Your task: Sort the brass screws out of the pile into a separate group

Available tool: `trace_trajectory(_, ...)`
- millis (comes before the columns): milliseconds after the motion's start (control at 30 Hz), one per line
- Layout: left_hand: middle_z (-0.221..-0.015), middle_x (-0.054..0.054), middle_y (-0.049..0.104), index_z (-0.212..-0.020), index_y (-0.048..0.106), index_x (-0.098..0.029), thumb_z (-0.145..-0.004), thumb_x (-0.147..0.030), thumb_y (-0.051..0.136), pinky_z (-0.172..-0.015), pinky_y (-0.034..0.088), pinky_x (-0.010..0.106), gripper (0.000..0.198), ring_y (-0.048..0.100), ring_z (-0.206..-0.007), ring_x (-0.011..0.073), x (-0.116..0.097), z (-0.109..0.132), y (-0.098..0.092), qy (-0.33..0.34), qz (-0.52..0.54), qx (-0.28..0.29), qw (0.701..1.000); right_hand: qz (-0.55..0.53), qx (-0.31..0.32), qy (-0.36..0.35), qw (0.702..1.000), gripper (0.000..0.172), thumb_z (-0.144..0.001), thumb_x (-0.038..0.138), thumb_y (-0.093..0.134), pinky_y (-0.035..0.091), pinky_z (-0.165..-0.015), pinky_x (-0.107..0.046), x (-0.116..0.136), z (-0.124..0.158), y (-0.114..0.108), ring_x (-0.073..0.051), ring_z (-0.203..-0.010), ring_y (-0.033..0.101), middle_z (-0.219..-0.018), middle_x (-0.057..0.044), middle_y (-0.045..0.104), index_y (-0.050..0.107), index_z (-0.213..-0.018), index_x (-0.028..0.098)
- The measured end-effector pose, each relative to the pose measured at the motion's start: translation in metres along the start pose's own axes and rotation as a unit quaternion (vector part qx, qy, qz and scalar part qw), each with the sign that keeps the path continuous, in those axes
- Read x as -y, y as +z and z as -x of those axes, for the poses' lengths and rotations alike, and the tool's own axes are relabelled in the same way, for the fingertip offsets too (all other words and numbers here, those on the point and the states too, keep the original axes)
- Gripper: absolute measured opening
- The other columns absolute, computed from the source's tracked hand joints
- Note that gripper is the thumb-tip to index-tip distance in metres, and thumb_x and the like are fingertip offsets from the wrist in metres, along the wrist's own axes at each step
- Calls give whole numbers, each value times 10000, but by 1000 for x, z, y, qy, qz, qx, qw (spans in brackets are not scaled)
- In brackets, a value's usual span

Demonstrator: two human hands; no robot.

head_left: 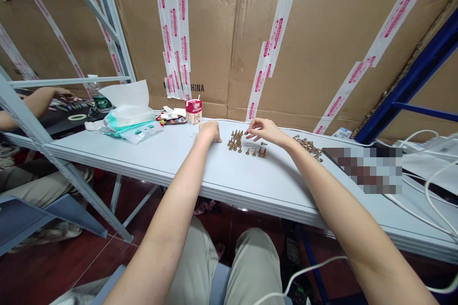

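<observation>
Fingers of my right hand [265, 130] pinch small screw [246, 133]; left hand [210, 130], can't tell. Screws [235, 142] look light, hard, maybe slippery; best held by stem.

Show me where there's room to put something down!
The table is bare in front of the standing screws, toward its near edge; also between the left hand and the teal packs. It's crowded around the carton, loose screws and cables.
</observation>
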State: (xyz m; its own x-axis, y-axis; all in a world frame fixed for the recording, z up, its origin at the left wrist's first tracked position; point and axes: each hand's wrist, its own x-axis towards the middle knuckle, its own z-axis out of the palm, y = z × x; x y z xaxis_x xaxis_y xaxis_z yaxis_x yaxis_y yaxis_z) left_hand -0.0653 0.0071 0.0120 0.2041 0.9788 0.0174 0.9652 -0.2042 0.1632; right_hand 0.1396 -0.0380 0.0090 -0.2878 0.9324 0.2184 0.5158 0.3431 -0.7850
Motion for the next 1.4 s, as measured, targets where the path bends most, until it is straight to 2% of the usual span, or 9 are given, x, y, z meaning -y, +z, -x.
trace_trajectory(167,-906,76,683,-673,678,-199,-531,-208,740,-811,435,278,155,596,-923,226,0,-2,2,4,-3,0,1000,-74,-7,-5,997,174,-732,229,621,544,-620,-282,-1,-2,-2,-171,-733,656,-862,-93,644,464,-744,154)
trace_trajectory(300,-910,104,677,-714,680,-182,-556,-217,727,-823,431,304,168,584,-955,250,-1,-2,3,5,-3,-13,1000,-108,4,-3,994,152,-725,200,619,543,-652,-296,-3,-4,-3,-155,-693,654,-807,-75,643,480,-762,151)
trace_trajectory(533,-970,115,664,-798,673,-178,-611,-226,689,-828,428,307,194,571,-985,250,-2,0,1,4,-12,-17,1000,-108,7,11,994,89,-730,194,603,533,-680,-289,-5,-6,-3,-109,-625,617,-746,-57,642,550,-770,134)
trace_trajectory(800,-960,121,664,-784,669,-172,-622,-221,670,-829,422,319,169,581,-960,253,-1,-4,4,6,9,-31,999,-105,20,26,994,132,-722,227,611,511,-690,-267,-5,-4,-4,-95,-625,578,-735,-60,633,635,-780,111)
trace_trajectory(1200,-794,57,691,-736,685,-177,-646,-285,626,-686,428,253,153,604,-754,168,-7,-8,6,81,140,-64,985,-92,40,30,995,256,-685,329,651,480,-725,-261,-5,-2,-4,-101,-667,580,-719,-45,630,651,-807,103)
trace_trajectory(1400,-756,50,692,-753,699,-151,-654,-337,624,-671,424,239,224,591,-719,146,-16,-14,11,161,273,-91,944,-90,53,22,994,249,-656,328,682,478,-758,-278,-9,-4,-3,-119,-723,608,-769,-50,656,646,-774,111)
